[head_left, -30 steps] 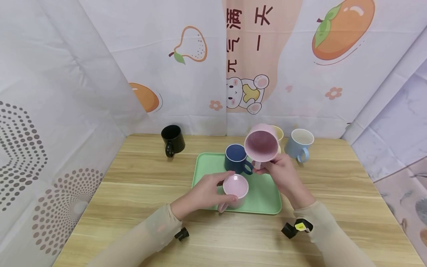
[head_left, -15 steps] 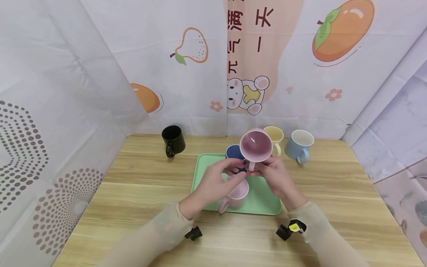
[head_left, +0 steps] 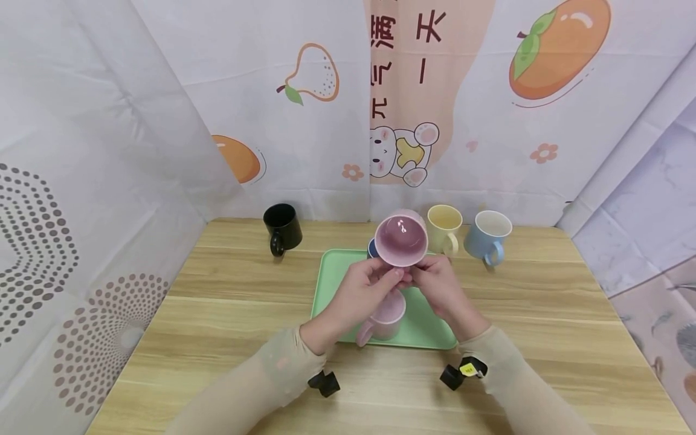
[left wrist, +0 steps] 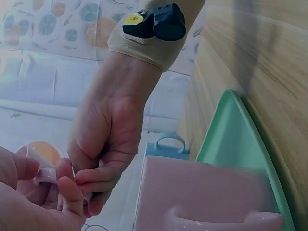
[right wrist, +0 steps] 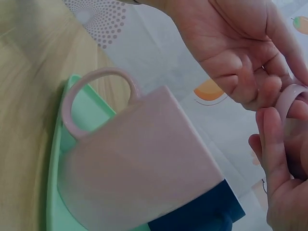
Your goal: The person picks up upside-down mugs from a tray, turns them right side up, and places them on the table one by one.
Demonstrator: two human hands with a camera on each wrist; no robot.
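Observation:
A mauve-pink mug (head_left: 402, 238) is held up over the green tray (head_left: 429, 329), its mouth tipped toward the head camera. My left hand (head_left: 353, 293) and right hand (head_left: 441, 293) meet beneath it, fingers gathered round its handle (right wrist: 288, 98). In the left wrist view, fingertips of both hands come together beside the handle. Below them, a pale pink mug (head_left: 387, 317) stands upright on the tray, handle toward the front left. Behind that one, a navy mug (right wrist: 197, 211) is mostly hidden by the held mug and hands in the head view.
At the back right stand a yellow mug (head_left: 444, 228) and a light blue mug (head_left: 488, 235). A black mug (head_left: 283, 228) is at the back left of the wooden table (head_left: 234, 296). A printed curtain (head_left: 304, 151) hangs directly behind the table.
The right hand has brought the mauve-pink mug leftward and turned its handle beneath it. My left hand has left the pale pink mug and risen to the held mug's handle.

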